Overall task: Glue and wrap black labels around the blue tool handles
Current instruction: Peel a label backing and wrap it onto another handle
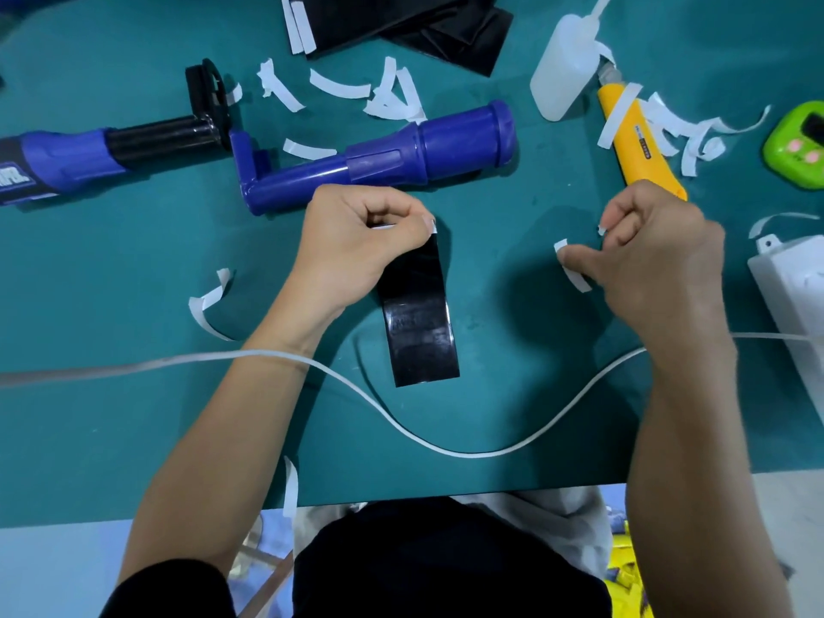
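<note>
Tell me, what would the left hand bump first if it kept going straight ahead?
Most likely the thick blue plastic tool handle lying just beyond the left hand, which pinches a glossy black label. Height is unclear, so it might pass over.

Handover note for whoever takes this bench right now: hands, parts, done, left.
Left hand: pinches the top edge of a black label; its other end points toward the person.
Right hand: pinches a white backing strip, apart from the label.
Parts: bare blue handle lies just beyond the left hand. The tool at far left appears already labelled. Spare labels sit at the far edge, with the glue bottle to their right.
Done: strip apparently peeled off this label.
Left: glue it, then wrap it round the bare handle.
</note>
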